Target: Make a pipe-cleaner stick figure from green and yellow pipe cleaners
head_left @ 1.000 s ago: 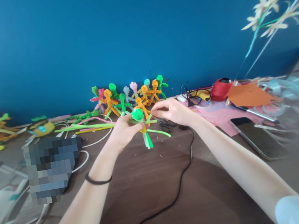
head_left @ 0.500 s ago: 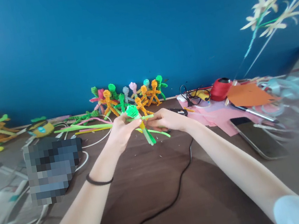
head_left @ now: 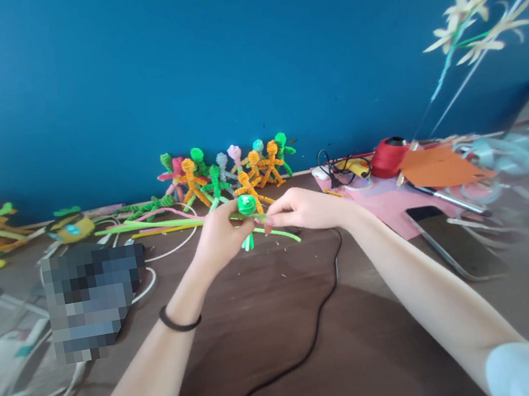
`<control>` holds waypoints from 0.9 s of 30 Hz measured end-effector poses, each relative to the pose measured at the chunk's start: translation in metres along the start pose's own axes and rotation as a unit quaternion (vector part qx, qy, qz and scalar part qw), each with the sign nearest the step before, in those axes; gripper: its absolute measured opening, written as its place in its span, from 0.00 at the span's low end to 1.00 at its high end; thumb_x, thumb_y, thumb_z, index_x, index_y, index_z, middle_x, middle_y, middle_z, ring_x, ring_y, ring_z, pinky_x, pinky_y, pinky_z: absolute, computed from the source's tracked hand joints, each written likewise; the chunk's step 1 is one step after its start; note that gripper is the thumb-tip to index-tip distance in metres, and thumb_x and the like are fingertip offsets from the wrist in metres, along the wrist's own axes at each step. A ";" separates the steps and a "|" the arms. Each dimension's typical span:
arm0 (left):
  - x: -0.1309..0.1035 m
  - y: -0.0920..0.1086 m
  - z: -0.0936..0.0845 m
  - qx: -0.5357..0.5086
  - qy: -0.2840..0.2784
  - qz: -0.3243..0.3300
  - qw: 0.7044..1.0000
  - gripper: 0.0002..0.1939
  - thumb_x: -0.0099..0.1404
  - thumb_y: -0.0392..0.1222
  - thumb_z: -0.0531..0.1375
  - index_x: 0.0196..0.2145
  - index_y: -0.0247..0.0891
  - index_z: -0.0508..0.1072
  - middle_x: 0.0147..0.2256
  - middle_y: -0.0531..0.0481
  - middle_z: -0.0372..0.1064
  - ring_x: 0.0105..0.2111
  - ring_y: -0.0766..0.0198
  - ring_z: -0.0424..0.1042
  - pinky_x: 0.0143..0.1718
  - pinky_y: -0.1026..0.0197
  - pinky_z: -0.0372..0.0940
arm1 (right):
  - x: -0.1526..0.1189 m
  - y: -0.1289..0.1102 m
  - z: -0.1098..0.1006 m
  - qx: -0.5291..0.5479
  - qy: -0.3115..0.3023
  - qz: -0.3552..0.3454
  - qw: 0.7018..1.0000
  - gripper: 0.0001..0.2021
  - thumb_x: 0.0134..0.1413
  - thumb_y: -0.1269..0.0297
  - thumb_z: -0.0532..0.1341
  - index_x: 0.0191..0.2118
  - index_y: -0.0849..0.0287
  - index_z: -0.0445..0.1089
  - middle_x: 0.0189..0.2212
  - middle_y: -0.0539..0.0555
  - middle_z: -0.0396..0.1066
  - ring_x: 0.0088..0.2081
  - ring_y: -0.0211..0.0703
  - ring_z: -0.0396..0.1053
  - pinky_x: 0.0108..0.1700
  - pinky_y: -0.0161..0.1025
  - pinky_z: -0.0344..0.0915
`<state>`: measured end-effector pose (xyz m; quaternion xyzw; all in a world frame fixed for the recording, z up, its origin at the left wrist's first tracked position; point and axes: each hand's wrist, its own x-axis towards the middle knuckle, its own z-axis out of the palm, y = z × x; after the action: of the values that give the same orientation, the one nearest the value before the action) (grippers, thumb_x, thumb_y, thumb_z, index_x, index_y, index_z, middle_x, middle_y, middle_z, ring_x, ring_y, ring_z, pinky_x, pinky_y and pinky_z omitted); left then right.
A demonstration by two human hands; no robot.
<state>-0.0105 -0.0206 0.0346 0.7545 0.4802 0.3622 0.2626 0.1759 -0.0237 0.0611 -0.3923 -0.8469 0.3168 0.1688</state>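
L hand (head_left: 218,238) grips green-headed figure (head_left: 247,205); R hand (head_left: 308,209) pinches its side (shaping, prob.); next move needs firm L hold.

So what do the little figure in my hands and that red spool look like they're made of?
Figure: probably pipe cleaner, matte and fuzzy, going by its coiled green head. Red spool: likely wound thread with a slight sheen; its core is unclear.

Green-headed pipe-cleaner figure (head_left: 246,205), held upright between both hands above the table, head tightly coiled, green and white strands hanging below
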 end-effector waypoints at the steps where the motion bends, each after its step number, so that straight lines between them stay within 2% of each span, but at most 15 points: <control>1: 0.000 0.001 0.000 -0.003 -0.007 0.001 1.000 0.06 0.51 0.37 0.56 0.28 0.34 0.71 0.24 0.54 0.70 0.25 0.65 0.67 0.26 0.67 0.59 | 0.000 0.001 -0.001 0.010 -0.002 -0.006 1.000 0.15 0.55 0.60 0.53 0.31 0.64 0.73 0.19 0.47 0.57 0.21 0.30 0.50 0.27 0.34 0.45; 6: 0.000 0.000 -0.001 -0.043 -0.051 -0.018 0.998 0.09 0.50 0.37 0.57 0.30 0.34 0.72 0.23 0.55 0.68 0.24 0.67 0.66 0.26 0.66 0.60 | 0.003 0.014 -0.001 0.104 0.020 -0.013 0.994 0.18 0.56 0.55 0.52 0.29 0.65 0.70 0.15 0.44 0.48 0.19 0.30 0.45 0.24 0.34 0.43; 10: 0.001 0.000 -0.001 -0.112 -0.062 -0.037 0.991 0.09 0.48 0.39 0.59 0.30 0.33 0.73 0.25 0.53 0.70 0.26 0.65 0.67 0.31 0.63 0.63 | 0.007 0.023 0.002 0.178 0.053 -0.025 0.982 0.17 0.55 0.55 0.54 0.26 0.64 0.66 0.15 0.44 0.47 0.19 0.29 0.44 0.24 0.33 0.43; 17: 0.001 -0.002 0.001 -0.279 -0.067 -0.075 0.955 0.11 0.45 0.39 0.64 0.29 0.35 0.74 0.27 0.51 0.73 0.31 0.61 0.72 0.38 0.58 0.65 | 0.010 0.029 0.004 0.232 0.049 -0.009 0.971 0.19 0.53 0.49 0.55 0.24 0.62 0.59 0.15 0.43 0.46 0.18 0.28 0.43 0.22 0.32 0.40; 20: 0.001 -0.001 0.001 -0.324 -0.053 -0.085 0.941 0.10 0.43 0.39 0.66 0.27 0.36 0.74 0.26 0.51 0.73 0.30 0.62 0.72 0.37 0.58 0.65 | 0.012 0.031 0.007 0.239 0.032 0.000 0.970 0.19 0.53 0.49 0.54 0.24 0.61 0.59 0.15 0.42 0.46 0.17 0.28 0.42 0.21 0.32 0.41; 23: 0.001 0.001 0.000 -0.353 -0.025 -0.099 0.930 0.10 0.42 0.38 0.66 0.25 0.35 0.73 0.26 0.52 0.72 0.28 0.63 0.71 0.36 0.59 0.65 | 0.014 0.034 0.012 0.248 0.012 0.007 0.969 0.17 0.55 0.51 0.53 0.28 0.62 0.62 0.15 0.42 0.45 0.17 0.28 0.43 0.22 0.32 0.42; 27: 0.003 -0.001 0.002 -0.380 0.017 -0.116 0.918 0.10 0.41 0.37 0.66 0.23 0.34 0.72 0.24 0.53 0.70 0.27 0.65 0.69 0.35 0.60 0.64 | 0.014 0.031 0.016 0.191 -0.015 0.022 0.981 0.16 0.57 0.55 0.50 0.33 0.63 0.66 0.14 0.43 0.48 0.17 0.30 0.46 0.23 0.33 0.45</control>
<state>-0.0083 -0.0179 0.0336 0.5308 0.3948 0.4970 0.5616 0.1755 -0.0039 0.0286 -0.3665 -0.7646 0.4818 0.2213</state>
